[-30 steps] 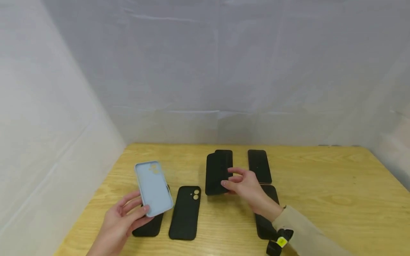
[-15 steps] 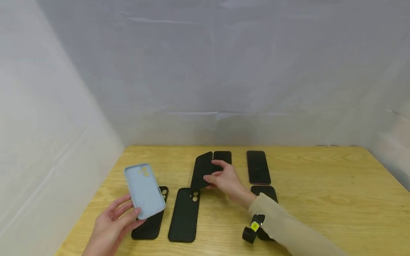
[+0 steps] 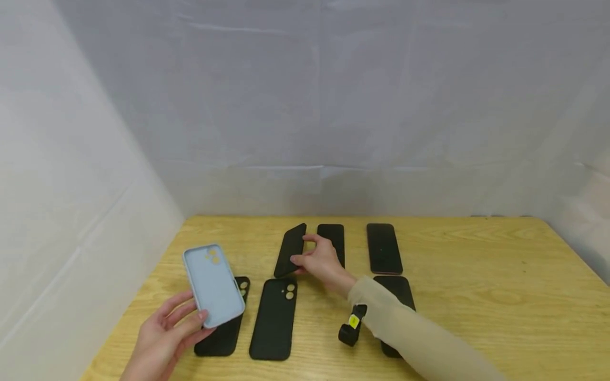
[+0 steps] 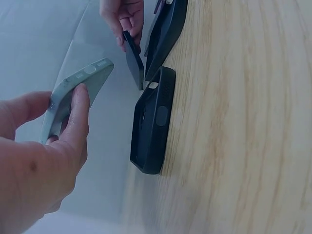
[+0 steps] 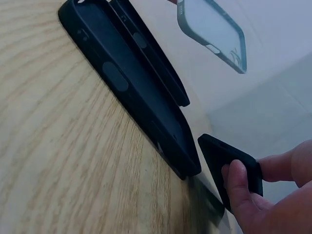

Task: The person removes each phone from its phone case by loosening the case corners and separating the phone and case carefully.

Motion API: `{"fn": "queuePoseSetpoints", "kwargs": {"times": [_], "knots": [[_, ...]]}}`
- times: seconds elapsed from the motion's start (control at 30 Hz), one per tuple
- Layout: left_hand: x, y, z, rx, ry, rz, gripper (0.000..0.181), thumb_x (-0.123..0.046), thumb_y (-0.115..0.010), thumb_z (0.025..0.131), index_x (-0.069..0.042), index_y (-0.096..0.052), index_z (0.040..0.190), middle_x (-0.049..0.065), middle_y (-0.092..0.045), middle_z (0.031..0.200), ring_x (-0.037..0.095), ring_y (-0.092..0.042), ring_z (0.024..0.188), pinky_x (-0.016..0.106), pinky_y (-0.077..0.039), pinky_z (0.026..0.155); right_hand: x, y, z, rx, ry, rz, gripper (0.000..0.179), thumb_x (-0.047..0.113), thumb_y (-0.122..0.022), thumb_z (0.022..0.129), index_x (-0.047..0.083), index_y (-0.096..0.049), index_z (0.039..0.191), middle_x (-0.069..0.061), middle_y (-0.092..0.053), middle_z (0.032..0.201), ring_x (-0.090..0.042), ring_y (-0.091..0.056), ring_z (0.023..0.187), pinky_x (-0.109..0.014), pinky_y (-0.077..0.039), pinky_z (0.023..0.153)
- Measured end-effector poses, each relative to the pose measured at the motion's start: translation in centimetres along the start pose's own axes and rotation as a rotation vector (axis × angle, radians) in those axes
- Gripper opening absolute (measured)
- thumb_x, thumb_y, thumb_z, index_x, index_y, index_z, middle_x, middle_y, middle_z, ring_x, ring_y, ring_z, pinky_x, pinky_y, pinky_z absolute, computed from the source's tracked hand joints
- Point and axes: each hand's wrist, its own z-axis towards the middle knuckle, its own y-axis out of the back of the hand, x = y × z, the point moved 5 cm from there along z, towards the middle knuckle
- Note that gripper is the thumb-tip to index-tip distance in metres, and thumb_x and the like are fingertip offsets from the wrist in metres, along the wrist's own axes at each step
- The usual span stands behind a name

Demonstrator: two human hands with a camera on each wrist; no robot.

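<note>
In the head view, my left hand (image 3: 159,336) holds a light blue phone case (image 3: 214,286) by its lower end, thumb on the inside. The case is tilted above the table, its hollow side and camera cutouts showing. My right hand (image 3: 324,262) pinches a black phone (image 3: 289,251) by its right edge. That phone leans on a slant, its lower end close to the table; whether it touches the wood I cannot tell. Two black phone cases lie hollow side up in front: one (image 3: 274,320) in the middle, the other (image 3: 221,338) partly hidden under the blue case.
Dark phone-like slabs lie to the right: one (image 3: 337,233) behind my right hand, another (image 3: 383,248) at the back, a third (image 3: 397,291) partly covered by my sleeve (image 3: 405,328). The wooden table (image 3: 500,286) meets pale sheeting (image 3: 305,106) at the back and left.
My right hand has carried the black phone leftward and lowered it, tipping it more on edge. My left hand and the blue case have shifted slightly left.
</note>
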Motion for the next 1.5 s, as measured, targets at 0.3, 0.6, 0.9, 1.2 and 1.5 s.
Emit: {"fn": "queuePoseSetpoints", "kwargs": {"times": [0.3,0.6,0.9,1.2,1.5], "knots": [[0.2,-0.2,-0.1,0.011,0.014,0.003,0.077,-0.007,-0.067,0.099,-0.004,-0.020,0.159,-0.012,-0.066,0.114,0.010,-0.072,0.101,0.037,-0.061,0.093,0.2,-0.6,0.1,-0.008,0.033,-0.106,0.069,0.006,-0.079,0.088,0.004,-0.046,0.149,-0.013,-0.071,0.090,-0.025,-0.074,0.066,-0.036,-0.063,0.069],[-0.1,-0.2,-0.3,0.015,0.010,0.014,0.076,-0.007,-0.069,0.098,-0.006,-0.022,0.158,-0.012,-0.065,0.115,0.011,-0.072,0.102,0.037,-0.061,0.094,0.6,-1.1,0.6,-0.014,0.038,-0.262,0.067,0.012,-0.080,0.088,0.005,-0.046,0.146,-0.011,-0.070,0.075,-0.020,-0.072,0.060,-0.038,-0.062,0.079],[-0.1,-0.6,-0.7,0.013,0.022,0.016,0.074,-0.007,-0.066,0.100,-0.005,-0.022,0.159,-0.011,-0.066,0.115,0.011,-0.072,0.100,0.036,-0.062,0.092,1.0,-1.8,1.1,-0.015,0.061,-0.425,0.064,0.016,-0.080,0.090,0.000,-0.047,0.143,-0.008,-0.069,0.067,-0.018,-0.069,0.053,-0.044,-0.060,0.090],[0.0,-0.6,-0.7,0.015,0.025,0.014,0.074,-0.006,-0.064,0.100,-0.004,-0.020,0.160,-0.011,-0.066,0.114,0.011,-0.072,0.100,0.037,-0.062,0.092,1.4,-2.0,1.5,-0.016,0.097,-0.594,0.054,0.009,-0.075,0.092,-0.005,-0.052,0.138,-0.003,-0.066,0.058,-0.014,-0.066,0.049,-0.041,-0.063,0.085],[0.2,-1.2,-0.8,0.014,0.015,0.013,0.070,-0.004,-0.065,0.099,-0.005,-0.026,0.157,-0.010,-0.068,0.113,0.012,-0.072,0.099,0.039,-0.062,0.091,1.3,-1.4,1.2,-0.012,0.159,-0.632,0.041,0.008,-0.068,0.096,-0.005,-0.056,0.133,-0.003,-0.062,0.062,-0.012,-0.057,0.048,-0.031,-0.057,0.062]]}}
